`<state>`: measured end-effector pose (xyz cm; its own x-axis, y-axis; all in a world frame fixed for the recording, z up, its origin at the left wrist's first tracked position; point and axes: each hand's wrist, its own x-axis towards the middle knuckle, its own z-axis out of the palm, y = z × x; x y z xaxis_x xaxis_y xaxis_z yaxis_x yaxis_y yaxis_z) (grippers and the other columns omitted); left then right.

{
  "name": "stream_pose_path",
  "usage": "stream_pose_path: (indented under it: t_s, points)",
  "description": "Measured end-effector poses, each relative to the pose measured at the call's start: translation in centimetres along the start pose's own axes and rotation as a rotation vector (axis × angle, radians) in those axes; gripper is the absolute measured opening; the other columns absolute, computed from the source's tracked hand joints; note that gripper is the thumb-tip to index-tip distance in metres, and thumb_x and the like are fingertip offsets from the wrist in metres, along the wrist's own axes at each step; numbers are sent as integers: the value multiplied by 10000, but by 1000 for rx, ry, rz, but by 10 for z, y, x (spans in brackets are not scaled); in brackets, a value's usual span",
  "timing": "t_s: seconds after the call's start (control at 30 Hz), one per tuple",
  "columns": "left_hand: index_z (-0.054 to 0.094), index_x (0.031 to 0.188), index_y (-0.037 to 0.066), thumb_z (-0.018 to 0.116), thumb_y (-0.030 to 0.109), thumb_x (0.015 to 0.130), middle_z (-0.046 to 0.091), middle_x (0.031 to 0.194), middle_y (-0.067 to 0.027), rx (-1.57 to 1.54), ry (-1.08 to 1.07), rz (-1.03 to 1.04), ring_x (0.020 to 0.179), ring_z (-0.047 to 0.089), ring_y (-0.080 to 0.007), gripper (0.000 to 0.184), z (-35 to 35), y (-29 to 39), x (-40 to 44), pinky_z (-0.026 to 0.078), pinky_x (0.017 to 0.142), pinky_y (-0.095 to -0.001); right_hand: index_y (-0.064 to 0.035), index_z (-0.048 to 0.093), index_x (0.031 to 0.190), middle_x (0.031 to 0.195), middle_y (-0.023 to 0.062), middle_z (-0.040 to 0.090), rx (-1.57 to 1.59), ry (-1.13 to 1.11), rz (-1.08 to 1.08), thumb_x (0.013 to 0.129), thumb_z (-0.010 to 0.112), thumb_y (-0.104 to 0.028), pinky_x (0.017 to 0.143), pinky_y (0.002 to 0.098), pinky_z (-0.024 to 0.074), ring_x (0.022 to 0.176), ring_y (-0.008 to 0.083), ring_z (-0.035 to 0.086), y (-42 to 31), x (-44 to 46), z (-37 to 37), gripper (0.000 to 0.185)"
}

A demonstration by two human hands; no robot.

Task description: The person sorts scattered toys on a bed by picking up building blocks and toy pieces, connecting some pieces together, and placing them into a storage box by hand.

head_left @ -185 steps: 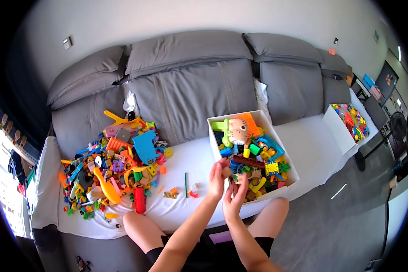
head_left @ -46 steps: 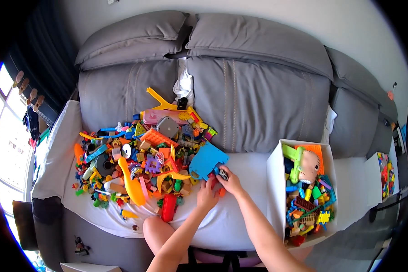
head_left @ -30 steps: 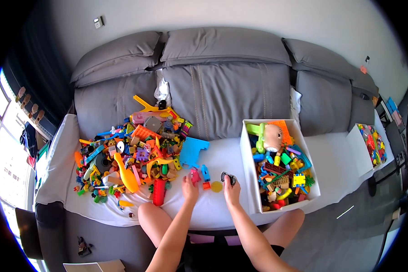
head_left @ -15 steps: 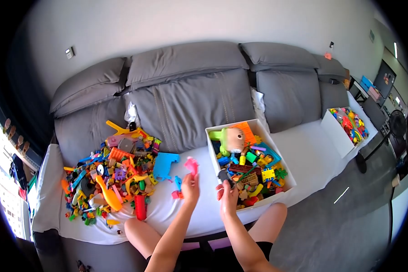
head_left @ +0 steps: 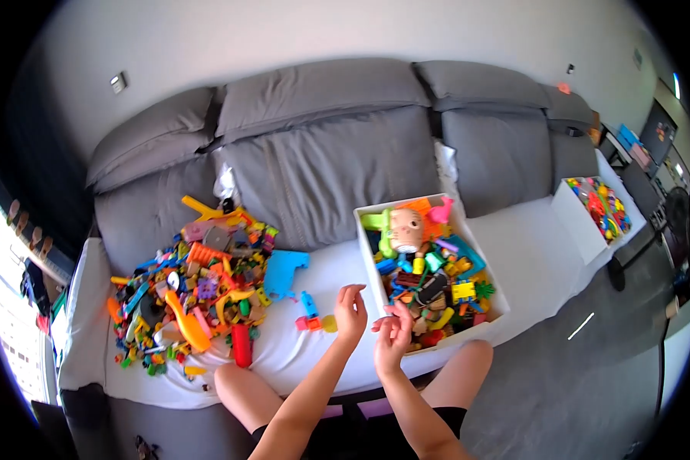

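Note:
My left hand [head_left: 351, 314] is over the white sofa cover, between the loose toys and the box. Its fingers are apart and hold nothing. My right hand [head_left: 392, 336] hovers at the near left edge of the white box [head_left: 369, 268], empty, its fingers loosely bent. Inside the box are a pink toy piece [head_left: 441, 210] at the far corner, a toy with a round face [head_left: 405, 230], a dark oblong piece [head_left: 431, 289] and many blocks. Left of my left hand lie a blue toy piece [head_left: 309, 304], a red block [head_left: 308, 323] and a yellowish round piece [head_left: 330, 323].
A big heap of mixed toys [head_left: 199, 287] covers the sofa's left side, with a flat blue piece [head_left: 285, 273] beside it. A second white box of toys [head_left: 579, 222] stands at the far right. Grey cushions [head_left: 322, 153] line the back.
The pink piece has gone from my left hand to the box's far corner. The dark piece has left my right hand and lies among the blocks. The view has shifted slightly.

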<state>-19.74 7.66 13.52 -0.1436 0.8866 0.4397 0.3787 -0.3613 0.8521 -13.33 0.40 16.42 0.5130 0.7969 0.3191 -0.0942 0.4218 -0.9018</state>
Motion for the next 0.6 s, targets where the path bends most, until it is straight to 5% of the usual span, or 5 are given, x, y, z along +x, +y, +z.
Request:
stream_pose_path:
  t_s: [0.13, 0.3, 0.43, 0.53, 0.6]
  points:
    - [604, 876, 55, 507, -51, 721, 589, 923, -115, 384, 41, -40, 876, 522, -331, 211, -56, -66, -35, 415, 766, -412, -23, 544, 1034, 952, 94, 579, -195, -269, 137, 836, 452, 68, 582, 226, 480, 647, 129, 564, 47, -21, 29, 237]
    - [500, 1142, 77, 579, 82, 709, 510, 1149, -132, 681, -143, -108, 1033, 474, -336, 440, -94, -127, -48, 382, 915, -395, -138, 573, 1097, 1152, 118, 533, -1107, -727, -228, 706, 638, -82, 793, 412, 470, 1010, 332, 516, 117, -33, 42, 399]
    - [534, 1100, 120, 643, 203, 720, 520, 1114, -107, 671, -405, -36, 1001, 495, -326, 404, -106, -136, -53, 416, 864, -406, -173, 561, 1122, 1185, 100, 505, -1384, -820, -26, 667, 700, -185, 808, 427, 443, 1014, 346, 487, 140, -38, 46, 476]
    - [567, 1075, 181, 673, 240, 710, 530, 1083, -96, 680, -421, -173, 994, 508, -326, 384, -104, -129, -62, 455, 799, -406, -138, 565, 1091, 1175, 98, 506, -1315, -778, 107, 659, 714, -230, 785, 417, 451, 976, 345, 494, 152, -37, 40, 466]
    - [551, 1072, 118, 663, 247, 741, 538, 1005, -135, 611, -327, -253, 894, 540, -335, 372, -102, -124, -70, 472, 730, -421, -73, 578, 1021, 1040, 124, 571, -1265, -690, 185, 654, 723, -272, 752, 416, 463, 911, 325, 549, 159, -40, 29, 442]
